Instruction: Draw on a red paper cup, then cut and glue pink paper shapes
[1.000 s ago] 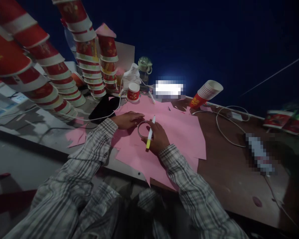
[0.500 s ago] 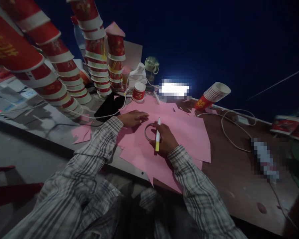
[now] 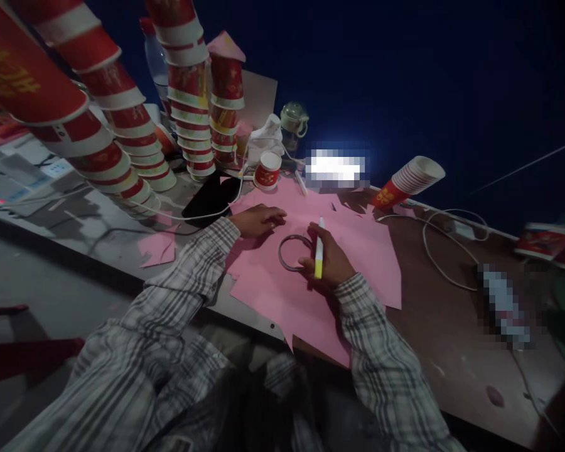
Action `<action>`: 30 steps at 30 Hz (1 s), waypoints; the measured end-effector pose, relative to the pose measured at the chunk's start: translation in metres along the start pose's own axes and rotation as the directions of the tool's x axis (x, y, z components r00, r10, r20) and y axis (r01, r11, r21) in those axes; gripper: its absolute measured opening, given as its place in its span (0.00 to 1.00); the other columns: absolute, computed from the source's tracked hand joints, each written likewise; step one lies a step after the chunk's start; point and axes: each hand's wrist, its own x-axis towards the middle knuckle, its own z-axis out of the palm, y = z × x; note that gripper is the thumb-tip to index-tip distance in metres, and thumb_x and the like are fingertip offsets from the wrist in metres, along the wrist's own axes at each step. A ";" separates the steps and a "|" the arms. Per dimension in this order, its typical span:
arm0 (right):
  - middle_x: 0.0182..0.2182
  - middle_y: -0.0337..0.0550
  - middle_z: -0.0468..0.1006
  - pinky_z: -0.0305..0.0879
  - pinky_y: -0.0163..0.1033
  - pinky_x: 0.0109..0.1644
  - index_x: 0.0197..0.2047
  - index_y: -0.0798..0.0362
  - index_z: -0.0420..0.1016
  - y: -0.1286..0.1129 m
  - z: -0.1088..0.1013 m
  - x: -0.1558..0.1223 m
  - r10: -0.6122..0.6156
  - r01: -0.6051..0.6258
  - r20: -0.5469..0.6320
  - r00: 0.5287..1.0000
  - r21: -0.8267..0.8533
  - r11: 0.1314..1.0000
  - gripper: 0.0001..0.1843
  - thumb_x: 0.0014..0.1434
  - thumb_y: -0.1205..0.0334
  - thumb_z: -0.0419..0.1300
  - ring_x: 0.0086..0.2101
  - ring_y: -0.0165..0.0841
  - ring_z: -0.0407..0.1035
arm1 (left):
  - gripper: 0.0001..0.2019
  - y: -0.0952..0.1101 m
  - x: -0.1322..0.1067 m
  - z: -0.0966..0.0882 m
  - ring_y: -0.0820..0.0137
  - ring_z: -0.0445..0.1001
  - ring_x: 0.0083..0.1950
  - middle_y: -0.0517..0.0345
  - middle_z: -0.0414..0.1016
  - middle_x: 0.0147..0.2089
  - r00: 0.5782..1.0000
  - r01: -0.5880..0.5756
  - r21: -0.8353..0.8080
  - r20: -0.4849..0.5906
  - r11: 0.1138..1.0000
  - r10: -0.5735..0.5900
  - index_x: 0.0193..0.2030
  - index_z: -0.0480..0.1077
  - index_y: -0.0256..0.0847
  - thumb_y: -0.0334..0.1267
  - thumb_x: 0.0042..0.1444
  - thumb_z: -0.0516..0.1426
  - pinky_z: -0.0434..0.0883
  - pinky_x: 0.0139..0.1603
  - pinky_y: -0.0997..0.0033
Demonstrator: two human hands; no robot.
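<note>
Towers of red-and-white paper cups (image 3: pixel 191 135) crowd the left of a table (image 3: pixel 437 320), a dark flat object (image 3: pixel 210 199) just beside them. A lone cup (image 3: pixel 267 172) sits toward the back edge, near a lidded bottle (image 3: pixel 292 125); farther right along that edge, a stack of cups (image 3: pixel 402 185) tilts. Pink paper (image 3: pixel 371 263) spreads to the front edge. On it lies a grey ring (image 3: pixel 279 251), between two plaid-sleeved arms. The left hand (image 3: pixel 258 221), fingers loosely bent, grasps nothing visible. The right hand (image 3: pixel 332 257) clasps a white-and-yellow marker (image 3: pixel 319 251), white end toward the back edge; its thumb overlaps the ring's right side, though whether it presses there cannot be told.
</note>
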 end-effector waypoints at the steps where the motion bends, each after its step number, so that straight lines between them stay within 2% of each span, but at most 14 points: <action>1: 0.65 0.54 0.64 0.58 0.68 0.67 0.64 0.44 0.61 0.002 -0.003 0.001 -0.010 0.009 -0.012 1.000 -0.045 0.999 0.44 0.47 0.44 0.71 0.64 0.56 0.62 | 0.21 0.000 0.000 0.000 0.68 0.76 0.58 0.47 0.78 0.56 1.000 0.005 -0.010 -0.005 1.000 -0.005 0.61 0.65 0.37 0.32 0.61 0.51 0.75 0.53 0.71; 4: 0.62 0.55 0.67 0.61 0.69 0.65 0.64 0.44 0.61 0.005 -0.009 0.003 -0.029 0.028 -0.001 1.000 -0.108 0.994 0.44 0.48 0.42 0.69 0.62 0.55 0.65 | 0.23 -0.001 0.000 0.002 0.68 0.76 0.58 0.45 0.77 0.57 0.999 0.031 -0.050 -0.010 0.998 -0.031 0.61 0.65 0.37 0.30 0.58 0.52 0.76 0.50 0.72; 8: 0.60 0.58 0.69 0.63 0.67 0.63 0.63 0.50 0.61 0.000 -0.007 0.001 -0.025 0.024 -0.004 1.000 -0.169 0.985 0.43 0.48 0.43 0.68 0.59 0.54 0.67 | 0.25 -0.003 0.001 0.004 0.68 0.76 0.58 0.47 0.77 0.56 0.999 0.026 -0.035 -0.029 0.999 -0.027 0.61 0.65 0.39 0.28 0.55 0.54 0.75 0.53 0.70; 11: 0.52 0.57 0.74 0.69 0.63 0.56 0.60 0.52 0.65 -0.005 -0.001 0.000 -0.020 0.010 -0.042 0.999 -0.234 0.972 0.39 0.48 0.47 0.69 0.52 0.52 0.71 | 0.25 -0.002 0.001 0.005 0.68 0.77 0.57 0.47 0.78 0.56 0.997 0.045 -0.021 -0.057 0.999 -0.046 0.61 0.66 0.37 0.28 0.55 0.54 0.74 0.55 0.70; 14: 0.46 0.54 0.76 0.71 0.60 0.52 0.55 0.53 0.69 -0.007 0.005 0.000 -0.061 0.031 -0.089 0.994 -0.305 0.952 0.34 0.46 0.53 0.70 0.47 0.50 0.72 | 0.25 0.002 0.000 0.005 0.68 0.77 0.56 0.48 0.78 0.55 0.996 0.060 0.002 -0.060 0.998 -0.059 0.61 0.66 0.37 0.29 0.55 0.55 0.74 0.54 0.70; 17: 0.43 0.51 0.78 0.72 0.56 0.51 0.53 0.52 0.71 -0.003 0.010 0.002 -0.103 0.045 -0.157 0.982 -0.332 0.942 0.28 0.47 0.59 0.67 0.45 0.48 0.72 | 0.22 0.009 0.001 0.008 0.67 0.76 0.56 0.51 0.80 0.52 0.992 0.049 0.079 -0.116 0.996 -0.040 0.59 0.69 0.37 0.31 0.57 0.54 0.73 0.56 0.67; 21: 0.36 0.48 0.79 0.73 0.53 0.46 0.48 0.52 0.74 0.002 0.013 0.006 -0.148 0.059 -0.220 0.964 -0.368 0.928 0.19 0.51 0.65 0.61 0.39 0.45 0.72 | 0.15 0.021 0.005 0.018 0.62 0.76 0.53 0.48 0.80 0.50 0.979 0.000 0.262 -0.197 0.965 0.053 0.52 0.75 0.36 0.36 0.60 0.55 0.70 0.60 0.57; 23: 0.34 0.47 0.78 0.73 0.51 0.44 0.46 0.52 0.75 0.000 0.014 0.007 -0.180 0.080 -0.251 0.951 -0.364 0.928 0.16 0.53 0.66 0.59 0.37 0.43 0.73 | 0.13 0.026 0.007 0.025 0.63 0.75 0.52 0.47 0.79 0.51 0.968 -0.070 0.257 -0.217 0.964 0.128 0.49 0.76 0.37 0.35 0.60 0.55 0.70 0.60 0.59; 26: 0.34 0.45 0.78 0.74 0.46 0.41 0.47 0.51 0.75 -0.007 0.015 0.006 -0.221 0.124 -0.296 0.929 -0.314 0.941 0.14 0.56 0.65 0.58 0.35 0.39 0.74 | 0.14 0.029 0.007 0.034 0.69 0.75 0.54 0.48 0.76 0.53 0.949 -0.195 0.159 -0.218 0.968 0.227 0.49 0.76 0.38 0.28 0.59 0.54 0.71 0.58 0.69; 30: 0.34 0.43 0.78 0.74 0.42 0.39 0.46 0.50 0.75 -0.017 0.017 0.005 -0.278 0.198 -0.276 0.920 -0.285 0.938 0.13 0.58 0.67 0.57 0.34 0.36 0.75 | 0.11 0.034 0.004 0.036 0.70 0.78 0.47 0.51 0.79 0.47 0.971 -0.173 0.117 -0.145 0.978 0.189 0.46 0.77 0.38 0.31 0.60 0.56 0.74 0.51 0.71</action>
